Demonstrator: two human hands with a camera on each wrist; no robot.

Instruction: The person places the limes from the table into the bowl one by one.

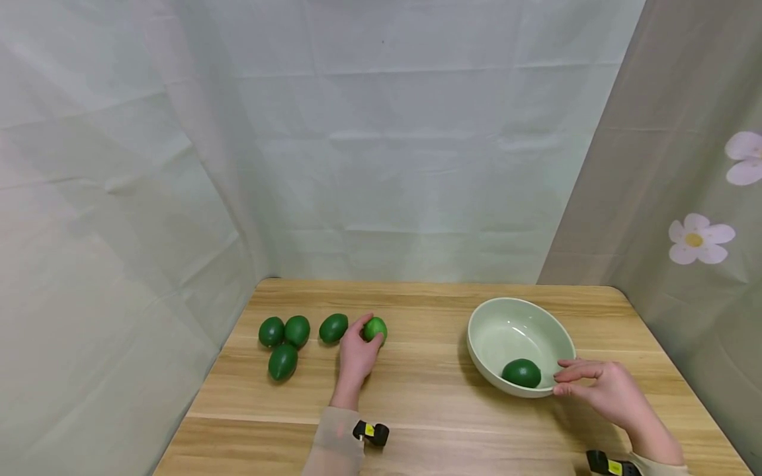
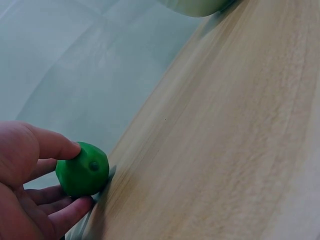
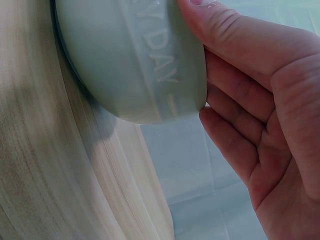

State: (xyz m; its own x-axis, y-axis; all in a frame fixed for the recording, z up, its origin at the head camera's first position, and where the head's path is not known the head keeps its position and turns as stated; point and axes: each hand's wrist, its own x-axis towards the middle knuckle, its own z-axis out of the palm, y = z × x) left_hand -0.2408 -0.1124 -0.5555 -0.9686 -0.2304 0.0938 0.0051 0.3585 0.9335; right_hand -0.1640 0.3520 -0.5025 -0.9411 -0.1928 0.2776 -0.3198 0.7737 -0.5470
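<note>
My left hand [image 1: 358, 354] is at the left-centre of the table, thumb and fingers on either side of a bright green lime [image 1: 376, 329]. In the left wrist view the lime [image 2: 84, 169] shows a small round stem end, held close over the wood. Just left of that hand lies a dark green oval fruit [image 1: 334, 328]. On the right, my right hand [image 1: 607, 390] holds the rim of a pale green bowl [image 1: 497, 330], thumb toward the near side. Raised letters mark the bowl's outer wall [image 3: 145, 70] in the right wrist view. One dark green fruit [image 1: 521, 373] lies inside.
Three more dark green fruits, one of them at the front [image 1: 282, 362], lie grouped at the table's left. The wooden table [image 1: 428, 410] backs onto a pale hanging cloth [image 1: 417, 165]. Curtains also stand along both sides, the right one with white flowers [image 1: 696, 239].
</note>
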